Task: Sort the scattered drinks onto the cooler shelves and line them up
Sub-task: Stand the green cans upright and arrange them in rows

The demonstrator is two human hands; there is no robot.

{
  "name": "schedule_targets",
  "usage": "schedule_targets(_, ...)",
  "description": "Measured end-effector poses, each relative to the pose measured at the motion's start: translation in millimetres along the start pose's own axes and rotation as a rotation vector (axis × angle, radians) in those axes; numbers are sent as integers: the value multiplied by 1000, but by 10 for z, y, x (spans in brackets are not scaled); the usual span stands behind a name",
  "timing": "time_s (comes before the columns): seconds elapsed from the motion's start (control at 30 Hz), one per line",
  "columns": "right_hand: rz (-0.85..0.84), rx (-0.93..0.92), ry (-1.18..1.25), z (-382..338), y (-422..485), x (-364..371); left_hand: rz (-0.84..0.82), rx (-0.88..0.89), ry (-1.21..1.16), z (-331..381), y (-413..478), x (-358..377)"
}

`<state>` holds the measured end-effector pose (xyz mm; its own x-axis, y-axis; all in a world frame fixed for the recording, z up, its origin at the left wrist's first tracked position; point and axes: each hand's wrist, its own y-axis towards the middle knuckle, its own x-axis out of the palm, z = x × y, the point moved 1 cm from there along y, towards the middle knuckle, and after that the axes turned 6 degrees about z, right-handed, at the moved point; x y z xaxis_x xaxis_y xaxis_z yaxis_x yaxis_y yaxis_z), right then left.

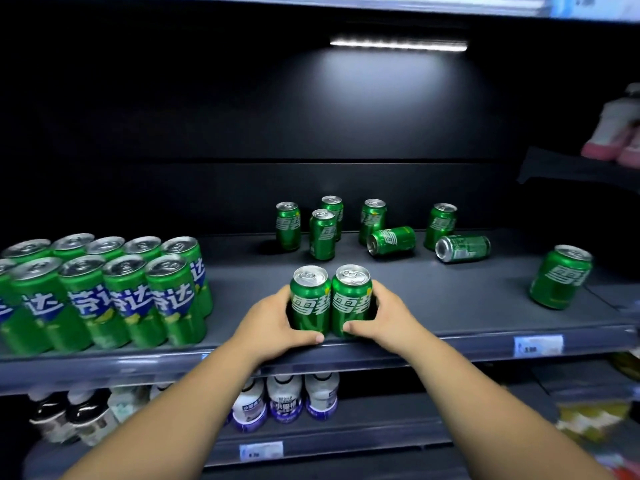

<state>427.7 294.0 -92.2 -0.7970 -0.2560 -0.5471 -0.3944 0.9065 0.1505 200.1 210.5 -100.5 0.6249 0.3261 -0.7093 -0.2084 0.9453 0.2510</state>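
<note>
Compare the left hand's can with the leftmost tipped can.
The held can stands upright at the shelf front; the tipped can lies on its side further back. The left hand grips the held can; nothing touches the tipped can. Both are green with white lettering.

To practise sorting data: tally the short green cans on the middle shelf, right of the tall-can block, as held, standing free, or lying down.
Held cans, one in the left hand, one in the right hand: 2
Free-standing cans: 6
Lying cans: 2
Total: 10
</note>
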Motion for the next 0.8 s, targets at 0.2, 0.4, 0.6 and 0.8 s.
schedule_targets(0.2,43,-53,-132,-74,-92,33,6,62,86,74,8,-11)
schedule_targets(0.4,158,-162,-163,-45,-202,116,119,109,41,65,-128,-15)
schedule_targets(0.6,151,-232,-162,-27,-194,124,122,145,76,48,-145,8)
schedule_targets(0.8,140,-223,-136,9,-146,117,144,142,88,28,-128,28)
